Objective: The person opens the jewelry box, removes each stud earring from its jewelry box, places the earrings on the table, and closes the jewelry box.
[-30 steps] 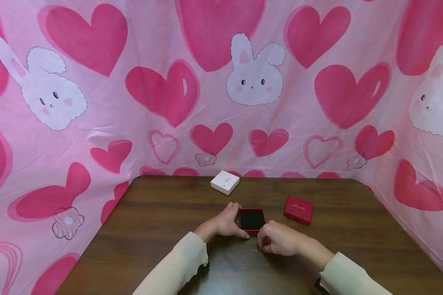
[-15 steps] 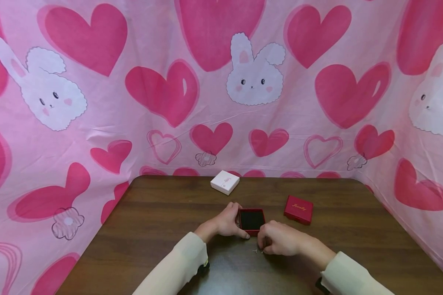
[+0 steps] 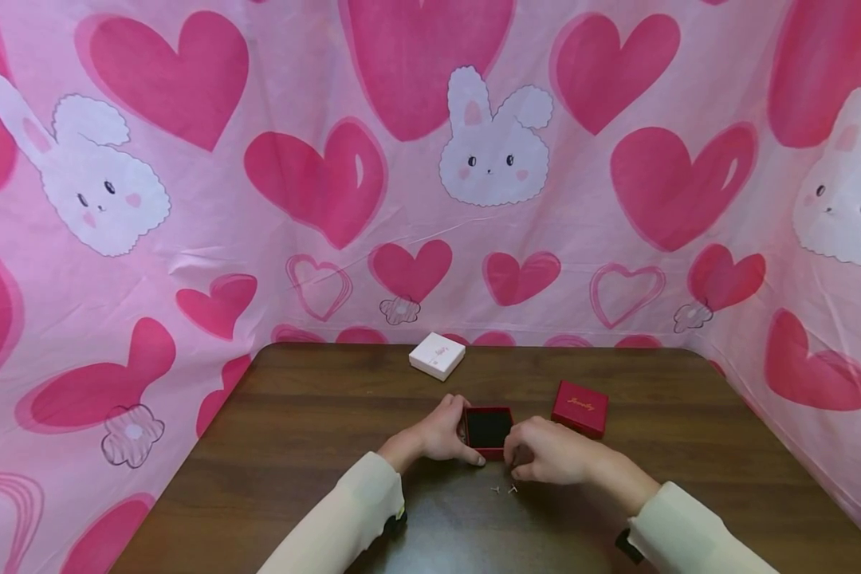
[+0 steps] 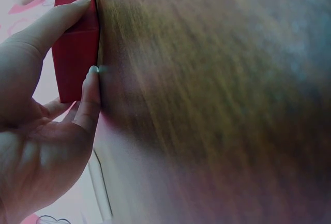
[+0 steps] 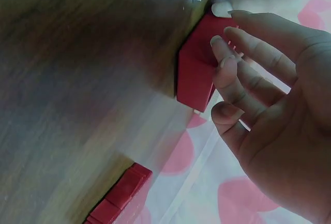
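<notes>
The open red jewelry box base (image 3: 488,454) with a black pad inside sits on the table. My left hand (image 3: 448,430) grips it by the left side, thumb along the front wall and fingers behind; in the left wrist view the thumb lies across the red box (image 4: 76,58). Beside the box's right front corner is my right hand (image 3: 551,453), its fingers loosely bent and nothing seen between them in the right wrist view. Two small star-shaped stud earrings lie side by side in front of the box, a left earring (image 3: 495,489) and a right earring (image 3: 513,489).
A red lid (image 3: 579,406) with gold lettering lies to the right, behind the right hand. Farther back, near the table's rear edge, stands a white box (image 3: 438,355). Pink heart-print cloth (image 3: 373,207) hangs around the brown wooden table (image 3: 316,414).
My right hand has let go of the right earring, which now lies in full view beside the other. That hand has risen slightly, away from the earrings. The left hand and box have stayed put.
</notes>
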### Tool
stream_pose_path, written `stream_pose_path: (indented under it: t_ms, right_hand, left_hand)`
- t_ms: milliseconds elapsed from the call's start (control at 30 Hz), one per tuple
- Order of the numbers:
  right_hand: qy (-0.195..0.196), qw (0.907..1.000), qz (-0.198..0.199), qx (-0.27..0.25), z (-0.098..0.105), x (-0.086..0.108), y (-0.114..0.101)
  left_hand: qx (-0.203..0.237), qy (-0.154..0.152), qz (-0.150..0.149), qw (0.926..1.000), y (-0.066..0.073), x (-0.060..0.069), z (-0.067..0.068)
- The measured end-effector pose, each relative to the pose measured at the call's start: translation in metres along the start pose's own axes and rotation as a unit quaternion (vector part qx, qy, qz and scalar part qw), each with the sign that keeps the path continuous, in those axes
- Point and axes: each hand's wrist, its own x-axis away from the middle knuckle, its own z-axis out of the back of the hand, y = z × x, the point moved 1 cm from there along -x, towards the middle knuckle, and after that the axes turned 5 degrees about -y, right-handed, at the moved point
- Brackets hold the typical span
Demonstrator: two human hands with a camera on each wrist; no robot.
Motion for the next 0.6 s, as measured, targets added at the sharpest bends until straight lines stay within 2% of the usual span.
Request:
stream_pose_path:
  t_ms: [100,200,233,333,433,600]
  right_hand:
    - [0.012,0.9999,0.008,0.004,0.003,0.0,0.004]
    - [0.019,0.9996,-0.017,0.01,0.004,-0.001,0.009]
    - [0.02,0.9989,-0.042,0.01,0.006,0.0,0.006]
    - [0.03,0.9971,-0.065,0.025,0.007,0.0,0.01]
    - [0.039,0.9969,-0.064,0.024,0.007,0.002,0.014]
    - [0.051,0.9968,-0.061,-0.012,0.008,0.005,0.025]
  left_hand:
    - [0.001,-0.001,-0.001,1.0,0.0,0.0,0.0]
    - [0.005,-0.005,0.003,1.0,0.0,0.0,0.001]
    - [0.007,-0.006,0.004,0.9999,-0.001,0.0,0.001]
    - [0.009,-0.009,0.006,0.9999,-0.002,0.0,0.001]
    - [0.01,-0.009,0.007,0.9999,-0.002,0.0,0.001]
    - [0.011,-0.009,0.008,0.9999,-0.002,-0.001,0.001]
